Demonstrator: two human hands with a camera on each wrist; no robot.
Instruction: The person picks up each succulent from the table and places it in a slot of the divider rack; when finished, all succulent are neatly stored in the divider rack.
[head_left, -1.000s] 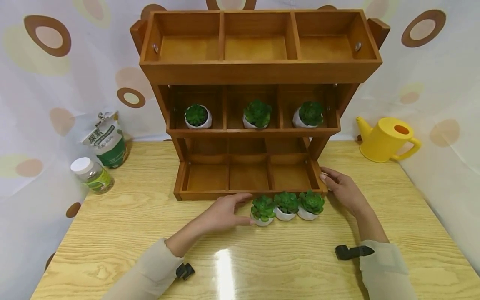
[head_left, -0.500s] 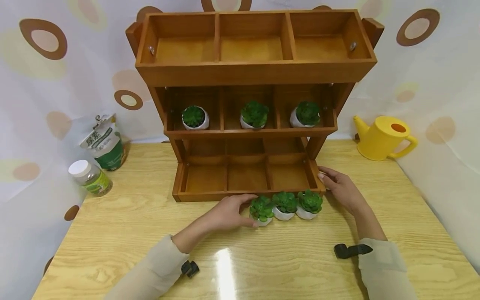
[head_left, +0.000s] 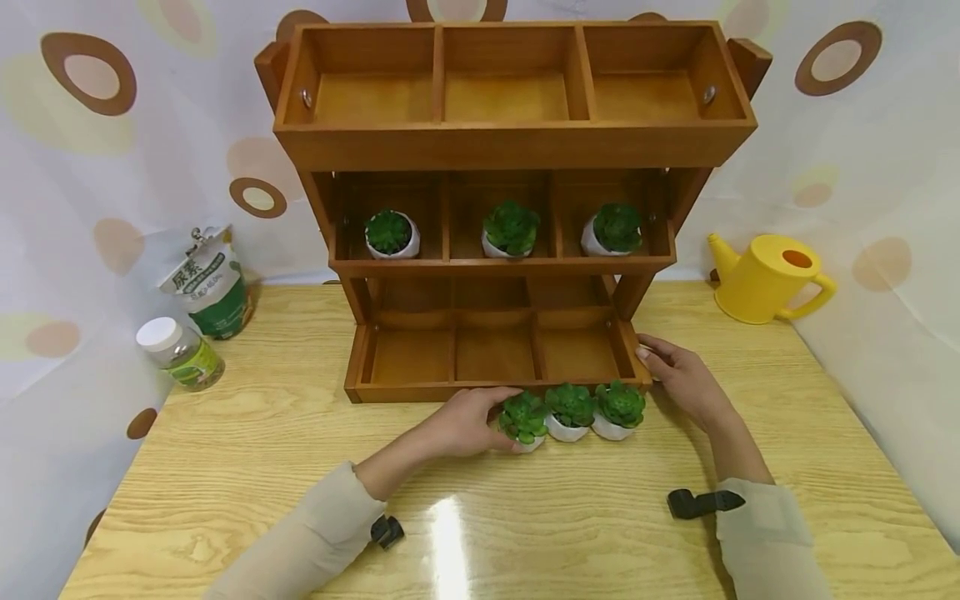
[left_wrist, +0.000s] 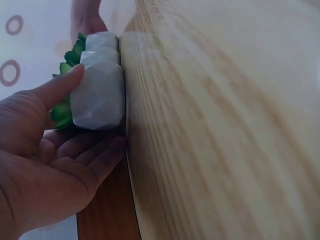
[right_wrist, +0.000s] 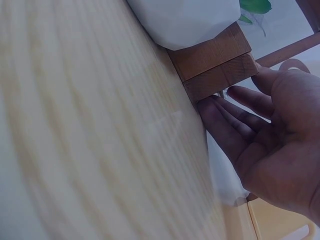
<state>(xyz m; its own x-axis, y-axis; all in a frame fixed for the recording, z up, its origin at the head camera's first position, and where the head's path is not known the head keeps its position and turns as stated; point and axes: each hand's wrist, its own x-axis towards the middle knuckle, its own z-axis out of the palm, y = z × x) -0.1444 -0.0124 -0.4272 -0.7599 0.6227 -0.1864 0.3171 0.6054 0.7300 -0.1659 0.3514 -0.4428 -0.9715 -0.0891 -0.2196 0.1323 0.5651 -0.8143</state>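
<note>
Three potted succulents stand in a row in front of the wooden shelf's bottom tier (head_left: 427, 391). My left hand (head_left: 468, 422) reaches round the leftmost succulent (head_left: 523, 417). In the left wrist view the thumb lies on its white faceted pot (left_wrist: 98, 97), and the other fingers pass behind it, partly hidden. The middle succulent (head_left: 570, 405) and the right one (head_left: 619, 405) sit close beside it. My right hand (head_left: 686, 379) is at the right end of the bottom tier. In the right wrist view its thumb touches the wooden corner (right_wrist: 220, 75), with the fingers extended along the outer side.
The middle tier (head_left: 498, 267) bears three more potted succulents, one per compartment. The top tier (head_left: 517, 148) overhangs it. A yellow watering can (head_left: 768, 279) stands at right. At left are a white-lidded jar (head_left: 182, 354) and a green-and-white pouch (head_left: 212, 287).
My left hand has moved right and closed in round the leftmost succulent's pot. The right hand stays at the shelf's end. The head view has shifted slightly.
</note>
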